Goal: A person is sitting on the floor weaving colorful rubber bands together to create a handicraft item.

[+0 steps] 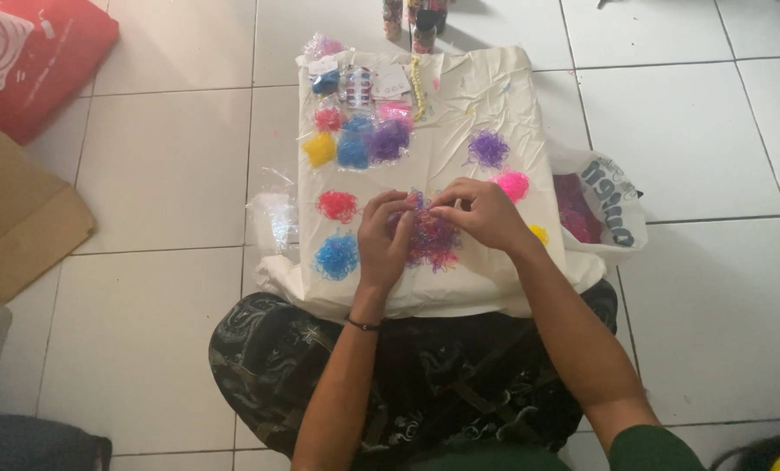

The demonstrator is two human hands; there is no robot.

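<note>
A cream cloth (468, 96) lies on the floor tiles before my crossed legs. Small piles of tiny rubber bands sit on it, sorted by colour: red (337, 206), blue (336, 256), purple (488, 147), pink (514, 184) and a bit of yellow (539, 233). A mixed multicolour pile (433, 240) lies in the middle. My left hand (383, 237) and my right hand (480, 212) are both over this mixed pile, fingertips pinched together on some bands at its top.
Small clear bags of bands (359, 139) in yellow, blue, purple, red and pink lie at the cloth's far left. A plastic bag with dark pink contents (595, 205) lies right of the cloth. Cardboard (15, 218) and a red bag (32, 48) are at the left.
</note>
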